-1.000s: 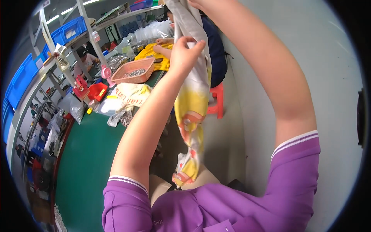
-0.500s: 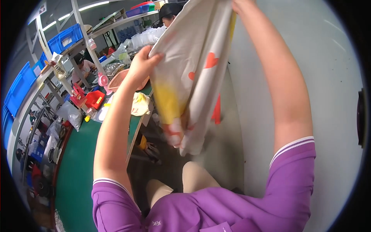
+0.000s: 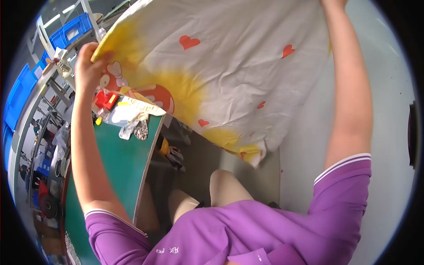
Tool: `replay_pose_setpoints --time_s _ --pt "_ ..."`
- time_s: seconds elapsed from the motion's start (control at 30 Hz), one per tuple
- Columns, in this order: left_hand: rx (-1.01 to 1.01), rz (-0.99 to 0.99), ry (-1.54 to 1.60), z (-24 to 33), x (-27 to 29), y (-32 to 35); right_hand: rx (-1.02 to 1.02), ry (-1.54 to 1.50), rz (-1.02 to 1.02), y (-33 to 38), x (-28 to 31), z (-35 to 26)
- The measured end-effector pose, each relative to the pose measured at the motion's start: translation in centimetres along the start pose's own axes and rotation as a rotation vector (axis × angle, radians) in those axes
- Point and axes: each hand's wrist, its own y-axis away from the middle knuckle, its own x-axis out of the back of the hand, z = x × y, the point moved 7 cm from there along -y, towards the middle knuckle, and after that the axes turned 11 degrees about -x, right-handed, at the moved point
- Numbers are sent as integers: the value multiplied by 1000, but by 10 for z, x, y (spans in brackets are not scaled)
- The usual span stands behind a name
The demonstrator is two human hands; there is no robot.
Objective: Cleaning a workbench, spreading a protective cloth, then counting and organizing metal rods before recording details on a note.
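A large white cloth point(image 3: 229, 66) printed with red hearts, yellow patches and cartoon figures is spread wide in front of me. My left hand point(image 3: 88, 66) is closed on its left edge, fingers wrapped behind the fabric. At the upper right, my right hand point(image 3: 334, 3) is raised at the opposite edge and the cloth hangs from it; the top of the picture cuts off its fingers. The cloth's lower corner dangles above the floor, and its upper part runs out of view.
To the left stands a green-topped table point(image 3: 119, 150). On it are a red bin point(image 3: 105, 100), a patterned scrap of cloth point(image 3: 141, 129) and papers. Blue crates point(image 3: 70, 31) sit on a shelf rack beyond. A pale smooth surface point(image 3: 349, 185) lies on my right.
My hands have moved apart, the left one to the left and the right one to the right. The cloth went from bunched, hanging folds to spread wide, now covering the background and the person there.
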Motion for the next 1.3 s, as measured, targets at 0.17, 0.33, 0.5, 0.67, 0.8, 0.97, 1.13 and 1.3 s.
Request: replay_pose_setpoints --time_s 0.17,0.33,0.5,0.67,0.8,0.97,1.13,1.3 --pt "276 -443 402 -16 -36 72 -709 -657 -862 7 -31 151" --pt "671 -467 725 33 -39 95 -614 -492 -683 -6 -20 132" --pt "603 -728 743 46 -24 101 -488 96 -1090 -10 -5 105" --pt "560 -923 488 78 -25 100 -137 566 -938 -34 1 96" --pt "356 -764 231 73 -32 88 170 562 -879 -24 5 77" --pt "-133 -441 -431 93 -25 79 211 455 -853 -15 17 81" --pt "185 -273 -19 86 -10 84 316 572 -510 -36 54 42" --pt "349 -613 661 103 -12 80 21 619 -634 -92 42 76"
